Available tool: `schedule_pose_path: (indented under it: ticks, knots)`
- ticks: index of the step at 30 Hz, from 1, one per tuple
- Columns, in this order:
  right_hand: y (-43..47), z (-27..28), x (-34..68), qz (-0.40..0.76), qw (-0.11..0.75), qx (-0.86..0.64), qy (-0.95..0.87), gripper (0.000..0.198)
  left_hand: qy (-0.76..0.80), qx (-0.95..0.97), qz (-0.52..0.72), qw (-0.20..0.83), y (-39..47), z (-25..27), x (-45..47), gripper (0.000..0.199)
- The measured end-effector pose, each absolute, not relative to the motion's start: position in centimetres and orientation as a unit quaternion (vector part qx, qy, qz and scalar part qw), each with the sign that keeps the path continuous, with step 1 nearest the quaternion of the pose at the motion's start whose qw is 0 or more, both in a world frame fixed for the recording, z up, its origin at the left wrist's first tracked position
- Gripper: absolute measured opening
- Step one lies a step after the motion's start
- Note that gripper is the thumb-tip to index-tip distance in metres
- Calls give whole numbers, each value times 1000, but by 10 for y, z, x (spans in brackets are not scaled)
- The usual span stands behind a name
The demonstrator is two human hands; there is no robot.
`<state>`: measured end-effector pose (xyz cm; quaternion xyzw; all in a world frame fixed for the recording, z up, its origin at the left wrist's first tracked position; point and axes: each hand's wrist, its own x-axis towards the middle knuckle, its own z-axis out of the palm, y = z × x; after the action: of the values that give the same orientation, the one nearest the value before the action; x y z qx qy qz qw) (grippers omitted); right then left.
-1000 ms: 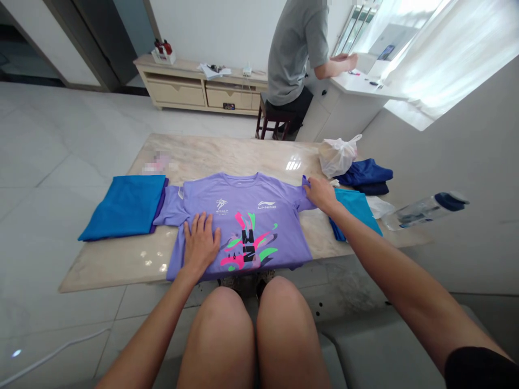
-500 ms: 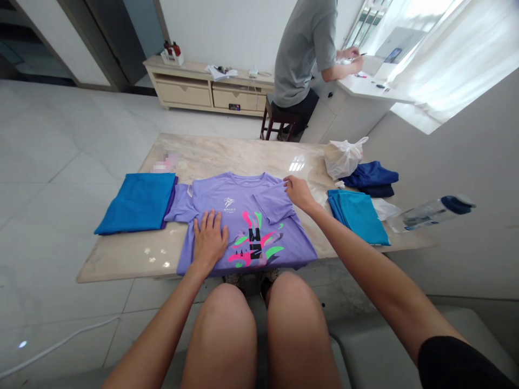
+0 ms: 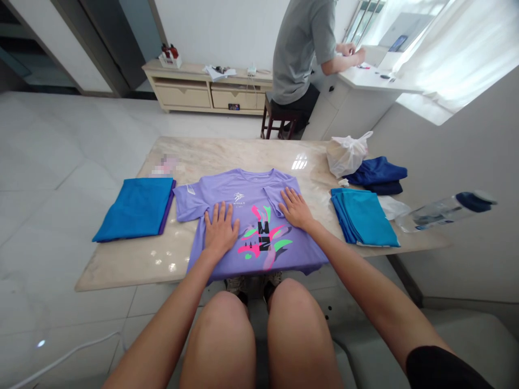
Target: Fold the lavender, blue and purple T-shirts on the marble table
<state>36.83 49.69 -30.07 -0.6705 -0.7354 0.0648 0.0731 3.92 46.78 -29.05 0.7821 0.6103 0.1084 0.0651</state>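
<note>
A purple T-shirt [image 3: 227,189] with a bright pink, green and black print lies face up before me, its hem hanging over the near table edge. My left hand [image 3: 221,229] rests flat on its left side, fingers spread. On the other side, my right hand [image 3: 297,209] lies open over the right sleeve, which is folded inward across the chest. The left sleeve [image 3: 190,201] points outward. Neither hand grips the cloth.
Folded blue cloth [image 3: 135,208] lies at the table's left, folded teal cloth [image 3: 367,216] at its right. Beyond are a white plastic bag [image 3: 348,154], dark blue clothing [image 3: 379,174] and a clear bottle [image 3: 441,212]. A person in grey [image 3: 302,54] sits at a white desk [image 3: 365,78].
My right hand has left the shirt's right shoulder edge and now lies flat on the folded sleeve. The shirt's left sleeve has come away from the blue cloth, and the shirt sits slightly further right.
</note>
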Motion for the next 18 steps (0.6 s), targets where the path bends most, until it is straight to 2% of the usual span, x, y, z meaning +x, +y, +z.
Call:
schedule_pose_path:
  ticks: [4,12,15,18]
  knots:
    - [492,-300,366,62,67,-668,-738,71,613,779,112,71,476,-291,54,71]
    - [444,-309,352,86,94,-658,-742,69,580,805,100,75,428,-286,27,65]
    - [433,-304,380,86,173,-659,-727,67,596,790,134,58,449,-272,3,56]
    - [425,-303,419,3,292,-674,-678,59,678,715,163,57,498,-254,-26,47]
